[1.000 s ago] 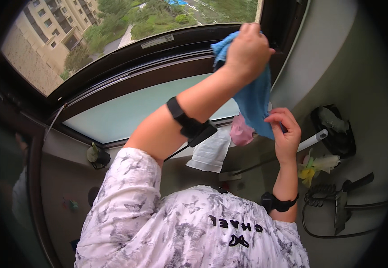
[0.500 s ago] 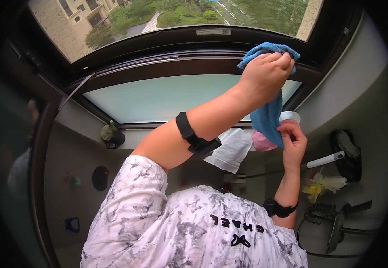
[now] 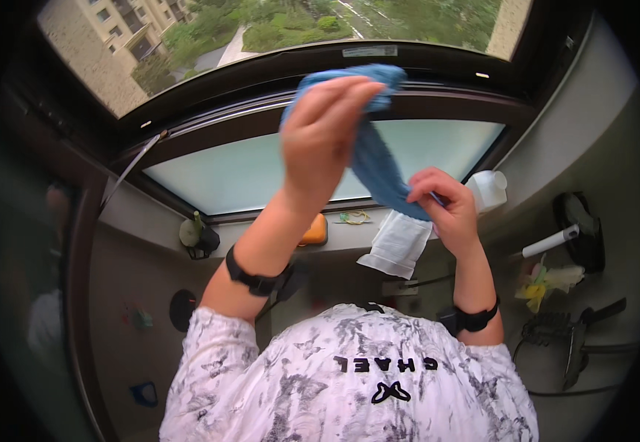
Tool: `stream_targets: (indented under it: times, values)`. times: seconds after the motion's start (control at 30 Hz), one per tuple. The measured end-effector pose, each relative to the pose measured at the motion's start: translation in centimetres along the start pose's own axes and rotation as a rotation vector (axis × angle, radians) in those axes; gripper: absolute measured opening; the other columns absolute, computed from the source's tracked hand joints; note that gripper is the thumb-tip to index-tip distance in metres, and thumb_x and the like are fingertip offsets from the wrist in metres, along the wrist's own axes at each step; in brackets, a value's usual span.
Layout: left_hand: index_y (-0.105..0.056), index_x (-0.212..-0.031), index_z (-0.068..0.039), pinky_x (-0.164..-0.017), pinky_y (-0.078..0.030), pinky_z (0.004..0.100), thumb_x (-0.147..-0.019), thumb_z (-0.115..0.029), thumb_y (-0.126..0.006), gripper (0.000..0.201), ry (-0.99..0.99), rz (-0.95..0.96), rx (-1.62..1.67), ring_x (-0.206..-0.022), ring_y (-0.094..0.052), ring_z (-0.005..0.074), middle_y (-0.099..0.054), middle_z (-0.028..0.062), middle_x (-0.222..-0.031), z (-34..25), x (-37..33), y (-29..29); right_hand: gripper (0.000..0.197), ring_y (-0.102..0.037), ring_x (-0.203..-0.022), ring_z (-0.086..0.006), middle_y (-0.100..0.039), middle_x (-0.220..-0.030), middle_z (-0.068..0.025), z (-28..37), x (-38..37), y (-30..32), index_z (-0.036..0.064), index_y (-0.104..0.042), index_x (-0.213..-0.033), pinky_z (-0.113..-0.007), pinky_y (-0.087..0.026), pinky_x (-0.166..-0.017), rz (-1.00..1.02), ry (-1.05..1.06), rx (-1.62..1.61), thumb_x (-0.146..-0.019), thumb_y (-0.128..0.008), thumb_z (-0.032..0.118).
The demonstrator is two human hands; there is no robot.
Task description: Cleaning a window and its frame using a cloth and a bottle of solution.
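Observation:
A blue cloth (image 3: 377,166) stretches between my two hands in front of the window. My left hand (image 3: 318,136), blurred by motion, grips its bunched upper end at the dark window frame (image 3: 246,118). Whether the cloth presses on the frame there, I cannot tell. Lower and to the right, my right hand (image 3: 449,210) pinches the cloth's hanging end between thumb and fingers. Just below that hand, a white packet (image 3: 397,247) lies over the edge of the sill (image 3: 349,234).
Along the sill stand a white bottle (image 3: 486,190), an orange case (image 3: 314,230) and a small potted plant (image 3: 196,234). A metal stay (image 3: 132,163) crosses the frame's left side. Yellow artificial flowers (image 3: 544,286) and a white-handled tool (image 3: 550,241) are at the right.
My left hand has swept left along the frame with the cloth. My right hand has shifted slightly left, still pinching the lower end. The orange case has come into view.

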State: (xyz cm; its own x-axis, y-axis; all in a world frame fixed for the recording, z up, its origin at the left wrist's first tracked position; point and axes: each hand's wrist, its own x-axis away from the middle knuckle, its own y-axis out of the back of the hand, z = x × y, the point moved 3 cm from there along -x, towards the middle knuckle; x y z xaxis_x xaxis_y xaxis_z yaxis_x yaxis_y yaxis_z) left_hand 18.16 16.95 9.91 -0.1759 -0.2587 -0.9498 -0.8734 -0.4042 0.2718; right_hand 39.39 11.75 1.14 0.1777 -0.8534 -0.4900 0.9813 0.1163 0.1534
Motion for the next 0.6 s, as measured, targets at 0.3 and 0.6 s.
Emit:
stream_targets:
  times: [0.3, 0.6]
  values:
    - [-0.076, -0.112, -0.007, -0.095, -0.049, 0.0369, -0.092, -0.007, -0.067, 0.022, 0.123, -0.176, -0.589, -0.105, -0.066, 0.0268, -0.072, 0.0089, -0.114, 3.7, 3.8, 6.5, 0.019, -0.065, -0.091, -0.0207, -0.067, -0.096, -0.0085, 2.3, -4.3, -7.4, 0.0016, -0.071, -0.099, -0.030, -0.052, -0.080, 0.325, 0.211, 0.040, -0.087, -0.064, -0.011]
    - [-0.076, -0.109, -0.011, -0.085, -0.052, 0.0342, -0.083, -0.005, -0.072, 0.027, 0.008, 0.061, -0.381, -0.095, -0.067, 0.0249, -0.073, 0.0042, -0.108, 0.4, 0.8, -3.7, 0.013, -0.063, -0.090, -0.0136, -0.066, -0.094, -0.0043, -0.6, 1.4, 3.9, -0.0009, -0.069, -0.095, -0.026, -0.050, -0.084, -0.006, -0.095, -0.104, -0.091, -0.060, -0.010]
